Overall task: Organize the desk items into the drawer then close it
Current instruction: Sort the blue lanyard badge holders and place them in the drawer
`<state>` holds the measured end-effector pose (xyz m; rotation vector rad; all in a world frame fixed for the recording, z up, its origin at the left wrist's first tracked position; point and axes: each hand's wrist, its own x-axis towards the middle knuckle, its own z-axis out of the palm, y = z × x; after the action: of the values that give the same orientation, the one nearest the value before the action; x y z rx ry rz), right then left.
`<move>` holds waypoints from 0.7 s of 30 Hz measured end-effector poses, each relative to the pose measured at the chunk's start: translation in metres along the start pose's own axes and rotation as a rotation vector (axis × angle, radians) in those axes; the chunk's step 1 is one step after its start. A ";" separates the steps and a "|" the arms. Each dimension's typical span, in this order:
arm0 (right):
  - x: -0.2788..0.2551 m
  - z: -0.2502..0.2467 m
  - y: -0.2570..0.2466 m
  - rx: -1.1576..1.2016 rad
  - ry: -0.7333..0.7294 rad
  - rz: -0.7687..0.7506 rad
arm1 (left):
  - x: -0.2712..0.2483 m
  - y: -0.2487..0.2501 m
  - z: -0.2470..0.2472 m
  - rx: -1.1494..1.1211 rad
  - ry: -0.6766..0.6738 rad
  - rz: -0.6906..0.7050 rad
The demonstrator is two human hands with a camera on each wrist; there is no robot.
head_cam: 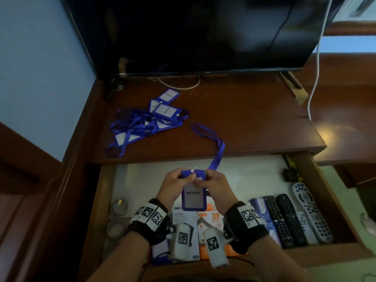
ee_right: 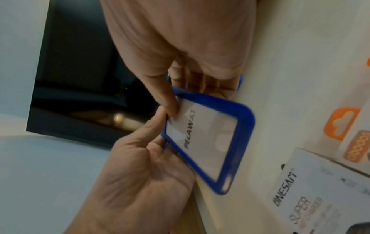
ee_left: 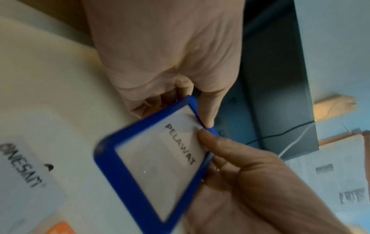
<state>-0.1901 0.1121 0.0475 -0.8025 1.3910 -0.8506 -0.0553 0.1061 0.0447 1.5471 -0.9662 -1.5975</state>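
Note:
A blue-framed badge holder [head_cam: 192, 197] printed "PELAWAT" hangs over the open drawer [head_cam: 244, 176]. My left hand [head_cam: 175, 184] and right hand [head_cam: 215, 186] both pinch its top edge, thumbs on the front and fingers behind. Its blue lanyard strap [head_cam: 217, 151] trails up over the desk edge. In the left wrist view my left hand [ee_left: 180, 98] grips the badge holder [ee_left: 160, 166] from above, and my right hand [ee_left: 230, 158] comes in from the lower right. A pile of similar blue lanyards and badges [head_cam: 146, 119] lies on the desk's left side.
The drawer holds several remotes [head_cam: 284, 218] at the right, a white charger box [head_cam: 184, 218] and an orange box [head_cam: 211, 218] at the front, and a coiled cable [head_cam: 120, 206] at the left. A dark TV [head_cam: 203, 33] stands behind the desk; a white cable [head_cam: 317, 68] hangs at the right.

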 end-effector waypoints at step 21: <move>-0.003 -0.001 0.012 -0.073 -0.299 0.004 | -0.007 0.015 0.000 -0.292 0.114 -0.015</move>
<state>-0.1912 0.1210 0.0382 -0.9416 1.1627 -0.6493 -0.0553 0.1047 0.0615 1.4263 -0.6291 -1.5636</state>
